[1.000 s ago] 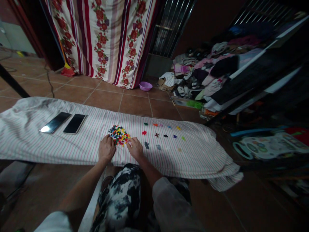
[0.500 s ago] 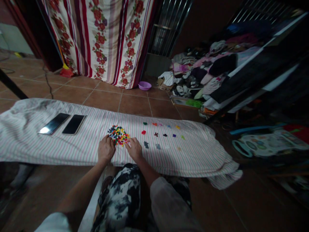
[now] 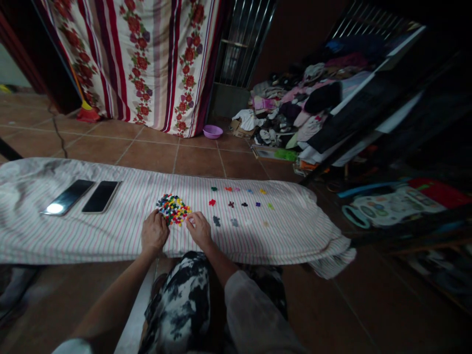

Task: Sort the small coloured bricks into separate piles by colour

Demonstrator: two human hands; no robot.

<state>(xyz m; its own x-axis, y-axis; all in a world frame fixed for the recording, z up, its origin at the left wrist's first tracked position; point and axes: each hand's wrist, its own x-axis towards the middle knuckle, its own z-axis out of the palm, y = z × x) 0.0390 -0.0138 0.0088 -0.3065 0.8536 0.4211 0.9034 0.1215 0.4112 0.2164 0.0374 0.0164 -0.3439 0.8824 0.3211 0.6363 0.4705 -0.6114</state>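
Note:
A pile of small multicoloured pieces lies on the striped cloth. My left hand rests at the pile's lower left edge, its fingers bent and touching the cloth beside the pieces. At the pile's right edge is my right hand, thumb and fingertips pressed together; whatever they hold is too small to make out. Small groups sorted by colour sit in rows to the right, among them a red one, a dark grey one, a green one and a yellow one.
Two phones, one silver-edged and one black-screened, lie on the cloth's left part. Beyond the cloth are a purple basin, a floral curtain and a heap of clothes.
The view has shifted, so the scene sits slightly farther left. My right hand stays by the pile's right edge, with its fingers drawn closer together. My left hand is still at the pile.

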